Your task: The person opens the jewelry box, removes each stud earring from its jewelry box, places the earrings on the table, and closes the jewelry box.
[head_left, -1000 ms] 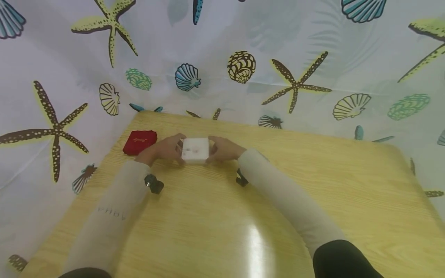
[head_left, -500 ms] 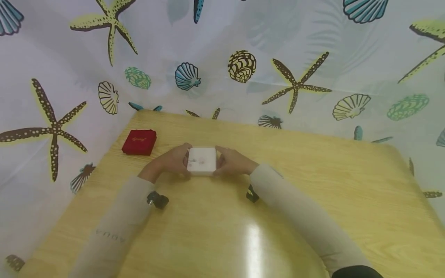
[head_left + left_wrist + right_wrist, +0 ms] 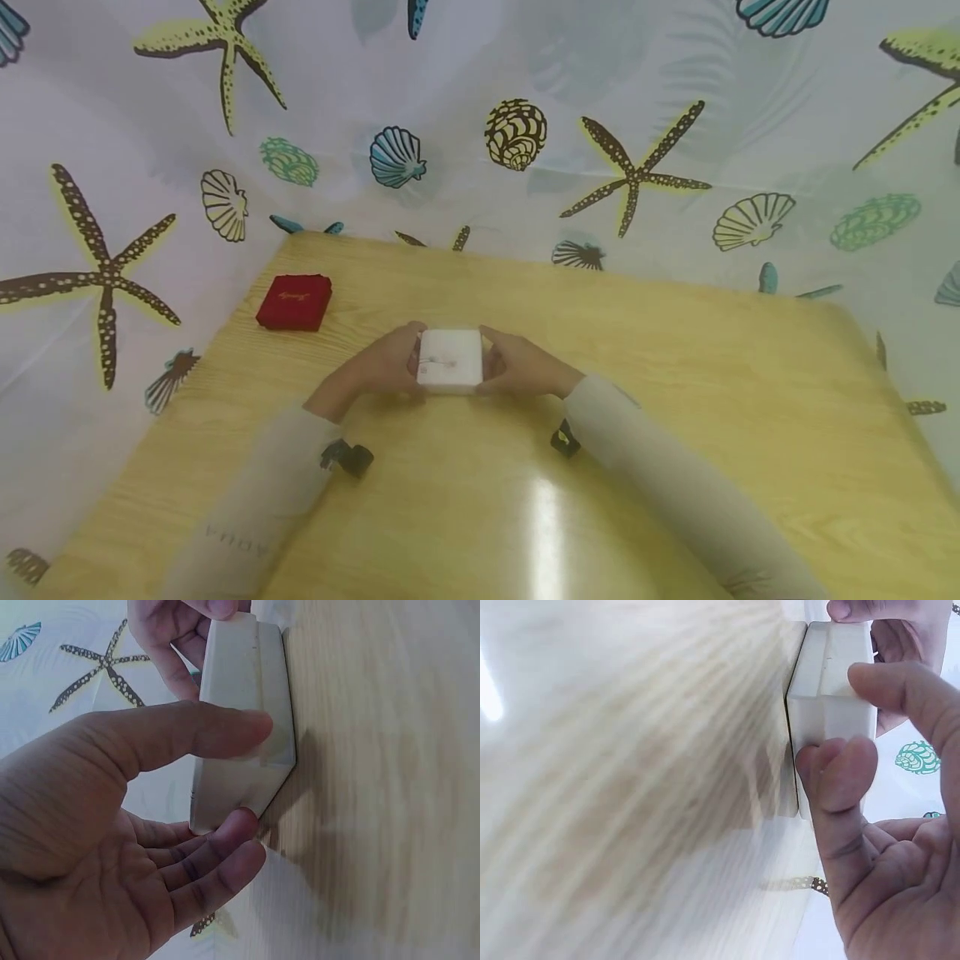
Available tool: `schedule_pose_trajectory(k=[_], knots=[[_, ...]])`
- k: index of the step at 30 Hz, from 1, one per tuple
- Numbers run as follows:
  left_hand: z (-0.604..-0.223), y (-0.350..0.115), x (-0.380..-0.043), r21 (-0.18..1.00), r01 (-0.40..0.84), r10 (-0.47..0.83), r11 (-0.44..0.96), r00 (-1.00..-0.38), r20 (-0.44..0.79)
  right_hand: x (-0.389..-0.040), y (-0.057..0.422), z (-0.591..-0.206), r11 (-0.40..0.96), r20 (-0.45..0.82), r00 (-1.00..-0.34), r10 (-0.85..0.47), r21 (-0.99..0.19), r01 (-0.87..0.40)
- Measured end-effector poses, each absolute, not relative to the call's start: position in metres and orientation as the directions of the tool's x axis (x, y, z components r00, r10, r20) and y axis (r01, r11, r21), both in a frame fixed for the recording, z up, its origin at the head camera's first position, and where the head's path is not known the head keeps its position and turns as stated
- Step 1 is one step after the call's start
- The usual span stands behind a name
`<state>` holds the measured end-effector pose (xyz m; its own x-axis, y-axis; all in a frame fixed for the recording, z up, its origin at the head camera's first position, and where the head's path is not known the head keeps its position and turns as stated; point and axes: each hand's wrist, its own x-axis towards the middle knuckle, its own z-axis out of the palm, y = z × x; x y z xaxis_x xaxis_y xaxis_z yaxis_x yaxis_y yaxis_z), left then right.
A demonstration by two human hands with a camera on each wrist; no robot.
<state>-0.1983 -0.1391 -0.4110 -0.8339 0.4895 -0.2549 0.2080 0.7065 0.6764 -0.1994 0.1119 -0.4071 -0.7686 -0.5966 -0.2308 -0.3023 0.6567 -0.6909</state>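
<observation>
Gripping a white box (image 3: 452, 357), left hand (image 3: 386, 363) opposite right hand (image 3: 527, 367), blurry print (image 3: 439, 362) possibly floral

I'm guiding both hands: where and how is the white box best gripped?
Likely by its opposite side walls, left hand from the left, right hand from the right: the white box is squarish, its flat top without a handle.

White box (image 3: 450, 358) — underside hidden
</observation>
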Motion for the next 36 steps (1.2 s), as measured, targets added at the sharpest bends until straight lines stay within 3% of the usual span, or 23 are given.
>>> schedule_pose_trajectory(k=[16, 27, 36], knots=[[-0.413, -0.123, -0.173, 0.701, 0.168, 0.465, 0.693, -0.847, -0.257, -0.168, 0.139, -0.405, 0.630, -0.215, -0.778, -0.591, -0.725, -0.278], [-0.424, -0.127, -0.176, 0.729, 0.139, 0.478, 0.671, -0.833, -0.281, -0.166, 0.124, -0.391, 0.693, -0.098, -0.803, -0.587, -0.574, -0.436], [-0.425, -0.128, -0.176, 0.759, 0.153, 0.486, 0.633, -0.841, -0.236, -0.171, 0.113, -0.394, 0.671, -0.082, -0.787, -0.612, -0.581, -0.461]])
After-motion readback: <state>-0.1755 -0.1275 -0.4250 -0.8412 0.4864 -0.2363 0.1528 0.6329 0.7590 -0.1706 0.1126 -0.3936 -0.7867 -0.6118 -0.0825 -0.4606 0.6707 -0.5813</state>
